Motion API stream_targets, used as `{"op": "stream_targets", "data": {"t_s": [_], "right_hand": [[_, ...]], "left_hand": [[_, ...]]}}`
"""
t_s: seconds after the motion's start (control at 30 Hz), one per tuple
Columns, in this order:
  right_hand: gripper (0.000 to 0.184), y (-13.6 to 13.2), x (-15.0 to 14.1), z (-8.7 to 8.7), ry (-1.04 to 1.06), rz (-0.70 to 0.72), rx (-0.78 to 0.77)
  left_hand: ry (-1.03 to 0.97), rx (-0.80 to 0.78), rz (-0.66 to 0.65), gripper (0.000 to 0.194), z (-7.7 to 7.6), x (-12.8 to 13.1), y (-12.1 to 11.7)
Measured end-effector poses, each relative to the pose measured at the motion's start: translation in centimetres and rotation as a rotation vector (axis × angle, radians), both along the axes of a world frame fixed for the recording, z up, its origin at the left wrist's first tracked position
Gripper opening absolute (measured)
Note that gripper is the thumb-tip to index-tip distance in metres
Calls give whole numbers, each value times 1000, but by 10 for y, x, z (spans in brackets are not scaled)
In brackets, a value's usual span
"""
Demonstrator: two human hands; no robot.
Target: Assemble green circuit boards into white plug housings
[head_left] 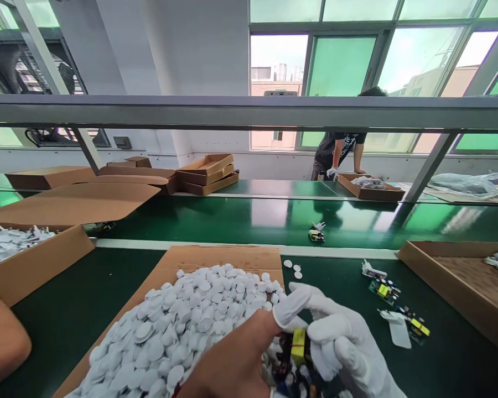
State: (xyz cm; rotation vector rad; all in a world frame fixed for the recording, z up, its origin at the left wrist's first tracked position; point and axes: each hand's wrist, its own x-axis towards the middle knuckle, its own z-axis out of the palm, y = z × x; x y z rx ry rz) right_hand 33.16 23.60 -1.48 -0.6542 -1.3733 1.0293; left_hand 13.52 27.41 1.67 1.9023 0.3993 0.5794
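Nearest the camera, the left hand [232, 362], bare except for a finger cot on one finger, and the gloved right hand [344, 345] close together on one small circuit board [296, 354] with a yellow part, fingers pinching it from both sides just above the near edge of the worktop [66, 309].

Far left, a cardboard box [33, 260] holds white parts. Next, a large heap of white round caps [191, 320] lies on a cardboard sheet [216, 255], touching the hands. Three loose caps [294, 268] sit beside the sheet. To the right, two more circuit boards [384, 290] lie with white plug pieces, then a shallow tray [452, 282].

Progress, as judged: one board in hand, two waiting, the heap barely drawn down; most work remains.

Across the belt, another person [340, 149] leans over a tray. No brand, label or writing is legible.
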Motion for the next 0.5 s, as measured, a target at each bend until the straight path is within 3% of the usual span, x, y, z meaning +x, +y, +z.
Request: {"op": "stream_targets", "data": {"t_s": [0.17, 0.27, 0.37, 0.43, 0.5], "right_hand": [[17, -3, -2, 4, 97, 111, 153], [18, -2, -5, 4, 40, 73, 204], [23, -3, -8, 3, 7, 15, 260], [26, -4, -9, 3, 31, 54, 200], [29, -6, -10, 3, 97, 181, 82]], "left_hand": [[83, -194, 86, 91, -2, -2, -11], [86, -260, 115, 91, 2, 0, -14], [71, -302, 127, 70, 9, 4, -15], [53, -352, 145, 58, 14, 7, -16], [24, -413, 173, 54, 18, 11, -15]]}}
